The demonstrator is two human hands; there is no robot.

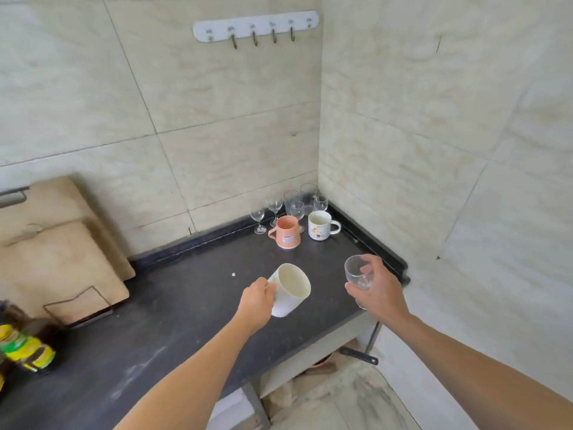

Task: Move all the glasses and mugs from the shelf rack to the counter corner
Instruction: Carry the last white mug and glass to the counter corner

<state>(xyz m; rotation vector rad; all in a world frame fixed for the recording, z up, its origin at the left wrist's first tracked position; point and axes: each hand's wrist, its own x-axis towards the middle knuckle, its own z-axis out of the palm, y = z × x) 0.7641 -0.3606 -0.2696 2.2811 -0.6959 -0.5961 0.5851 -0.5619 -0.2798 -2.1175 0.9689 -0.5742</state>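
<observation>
The left hand (255,297) gripped a plain white ceramic mug (291,290) at its handle side, fingers curled, tilted above the dark stone table (173,302). The right hand (376,290) held a clear stemless glass (358,273), fingers wrapped around it. In the table's corner stood a pink mug (286,232), a white flower-printed mug (321,225) and several clear wine glasses (297,201).
</observation>
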